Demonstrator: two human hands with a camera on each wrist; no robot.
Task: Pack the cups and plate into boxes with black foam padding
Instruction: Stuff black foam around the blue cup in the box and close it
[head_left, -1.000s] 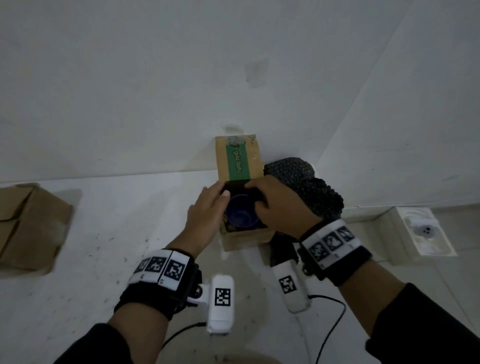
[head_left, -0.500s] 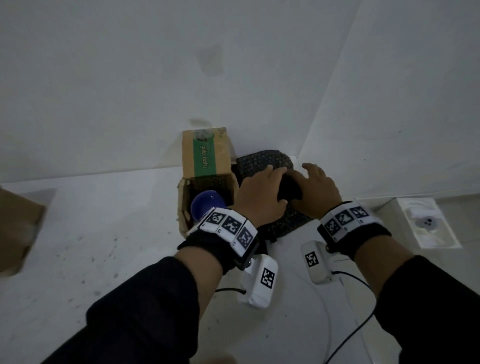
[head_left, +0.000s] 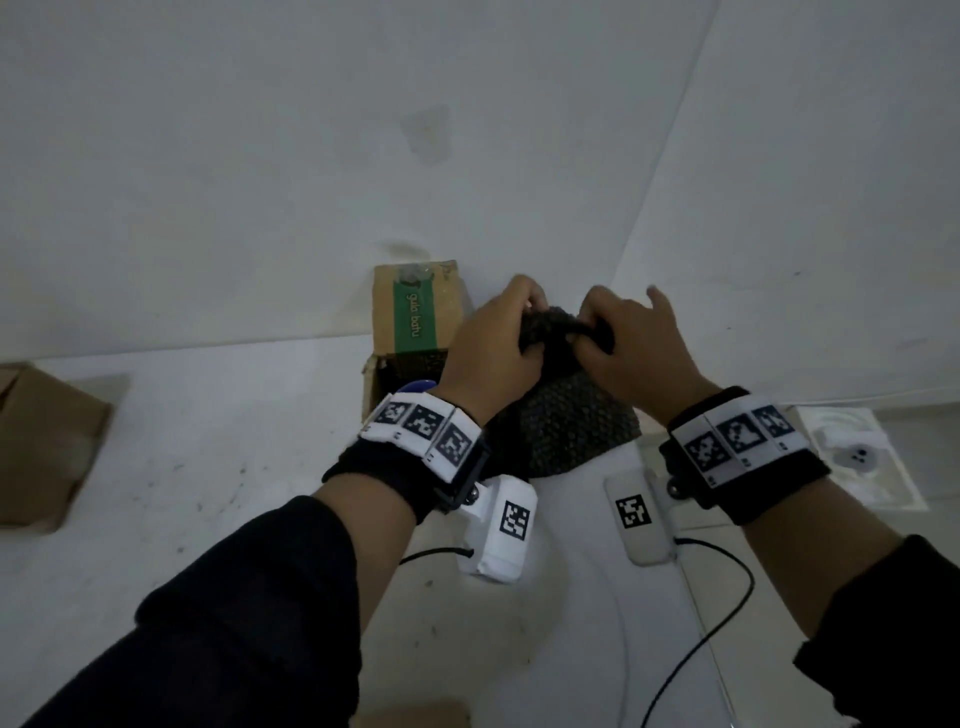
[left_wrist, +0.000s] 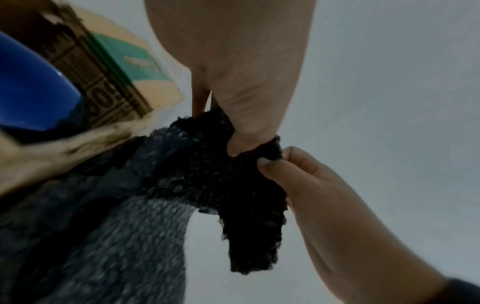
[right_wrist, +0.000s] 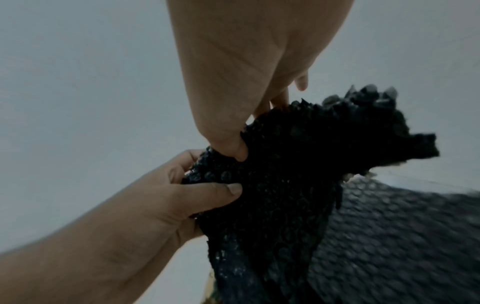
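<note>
Both hands hold up one sheet of black bubbled foam padding (head_left: 566, 421) just right of a small cardboard box (head_left: 418, 317) with a green label. My left hand (head_left: 498, 343) pinches the sheet's raised top edge on the left, and my right hand (head_left: 623, 338) pinches it on the right. In the left wrist view the thumb and fingers nip the black padding (left_wrist: 228, 170), with a blue cup (left_wrist: 31, 90) standing inside the open box (left_wrist: 124, 67). The right wrist view has both hands bunching the padding (right_wrist: 298, 174). Only the cup's blue rim (head_left: 418, 387) peeks out behind my left wrist.
A second brown cardboard box (head_left: 41, 447) lies at the far left on the white floor. A white socket plate (head_left: 857, 457) sits at the right by the wall. Black cables (head_left: 717, 608) trail from the wrist cameras near my forearms. White walls meet in a corner behind the box.
Both hands left the cup in the box, moved right onto the black padding, and now lift its top edge, pinched between them.
</note>
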